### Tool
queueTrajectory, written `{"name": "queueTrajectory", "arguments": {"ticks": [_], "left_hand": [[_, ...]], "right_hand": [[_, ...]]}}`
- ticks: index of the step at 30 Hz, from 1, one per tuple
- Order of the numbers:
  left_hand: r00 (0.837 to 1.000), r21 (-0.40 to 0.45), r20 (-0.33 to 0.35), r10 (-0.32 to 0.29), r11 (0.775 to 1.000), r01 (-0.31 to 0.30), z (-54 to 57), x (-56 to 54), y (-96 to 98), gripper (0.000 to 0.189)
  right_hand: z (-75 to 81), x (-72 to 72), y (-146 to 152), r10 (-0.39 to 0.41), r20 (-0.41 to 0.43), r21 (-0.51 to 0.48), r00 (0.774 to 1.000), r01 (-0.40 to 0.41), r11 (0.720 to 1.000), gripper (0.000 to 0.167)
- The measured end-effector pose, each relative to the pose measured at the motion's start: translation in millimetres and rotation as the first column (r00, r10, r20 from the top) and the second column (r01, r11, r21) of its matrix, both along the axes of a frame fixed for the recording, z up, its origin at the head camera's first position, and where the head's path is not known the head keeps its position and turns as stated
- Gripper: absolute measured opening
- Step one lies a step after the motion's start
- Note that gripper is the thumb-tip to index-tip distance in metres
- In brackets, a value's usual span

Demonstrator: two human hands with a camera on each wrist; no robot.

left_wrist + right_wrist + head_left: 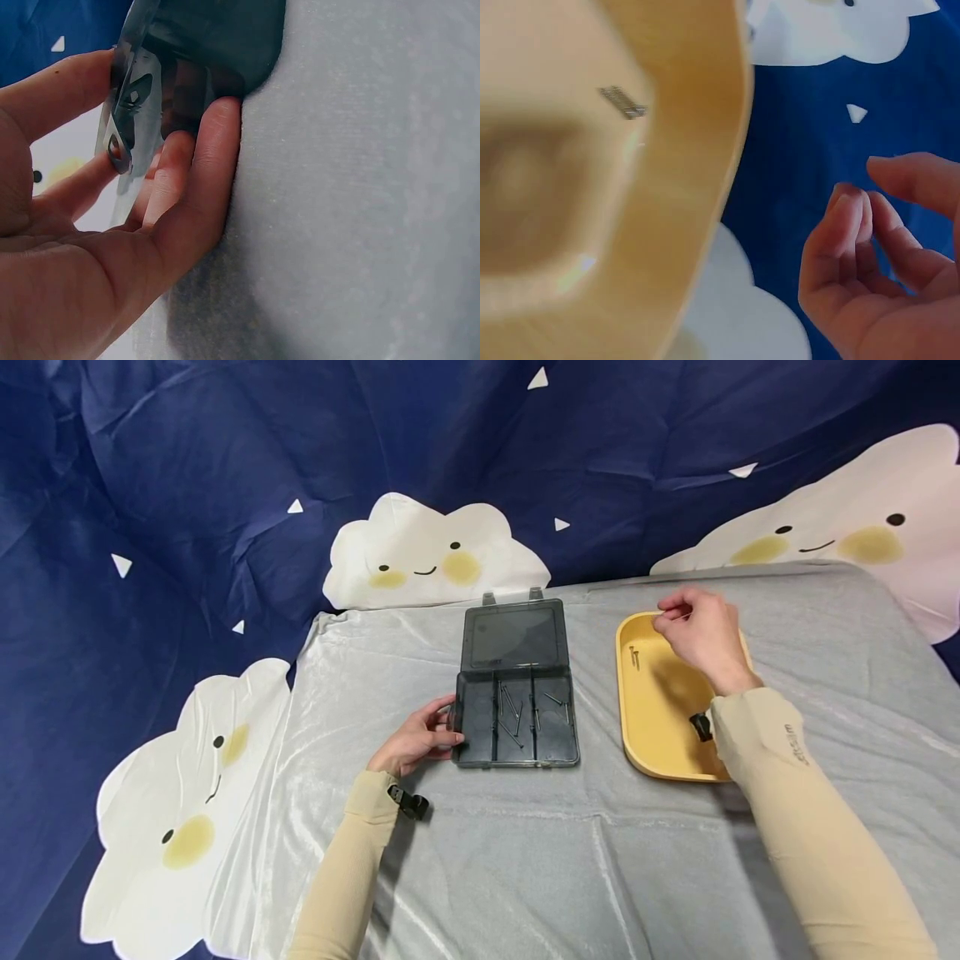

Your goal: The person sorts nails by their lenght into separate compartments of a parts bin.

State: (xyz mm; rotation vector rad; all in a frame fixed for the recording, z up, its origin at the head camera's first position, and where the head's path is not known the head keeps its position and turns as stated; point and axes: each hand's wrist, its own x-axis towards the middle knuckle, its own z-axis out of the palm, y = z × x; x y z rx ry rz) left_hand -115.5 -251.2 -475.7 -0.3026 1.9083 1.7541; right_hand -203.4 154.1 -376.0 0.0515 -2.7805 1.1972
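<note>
My left hand [422, 739] grips the left side of a dark clear plastic compartment box [475, 752], thumb over the rim and fingers along the side wall. The box lies with its lid [516, 635] folded back. Several screws [517, 714] lie in its middle compartment, and several more [558, 700] in the right one; the left compartment shows none. My right hand [701, 631] hovers over the far end of a yellow tray [636, 752], fingers loosely bent. In the right wrist view thumb and fingertips stand apart with nothing between them. Two screws [634, 657] lie together in the tray.
A grey velvety cloth [525, 843] covers the table under the box and tray. Behind and to the left hangs a dark blue cloth [225, 460] printed with white clouds. A strip of grey cloth separates box and tray.
</note>
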Motion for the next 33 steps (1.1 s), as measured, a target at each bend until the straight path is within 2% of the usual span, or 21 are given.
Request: {"name": "queueTrajectory", "arguments": {"ticks": [4,9,12,20,33], "left_hand": [[1.000,-0.001,-0.004,0.004,1.000,-0.004,-0.2,0.2,-0.1,0.081],[1.000,-0.003,-0.010,0.009,1.000,-0.009,-0.3,0.4,-0.4,0.081],[1.000,-0.002,-0.012,0.007,1.000,-0.007,0.0,0.4,-0.6,0.081],[1.000,-0.007,-0.012,0.000,1.000,0.000,0.7,0.4,0.2,0.081],[1.000,-0.007,-0.012,-0.004,1.000,0.003,-1.6,-0.4,-1.0,0.081]], "right_hand": [[-13.1,-4.2,2.7,0.042,0.091,0.002,0.995,-0.043,0.999,0.025],[-28.5,-11.5,1.7,0.087,0.198,-0.029,0.976,-0.083,0.996,0.026],[-36.8,-16.1,0.6,0.114,0.236,-0.005,0.965,-0.116,0.993,0.027],[-57.5,-21.8,-1.2,0.170,0.255,0.064,0.952,-0.192,0.979,0.026],[-76.1,-21.5,-6.2,0.143,0.316,0.081,0.938,-0.176,0.981,0.026]]}}
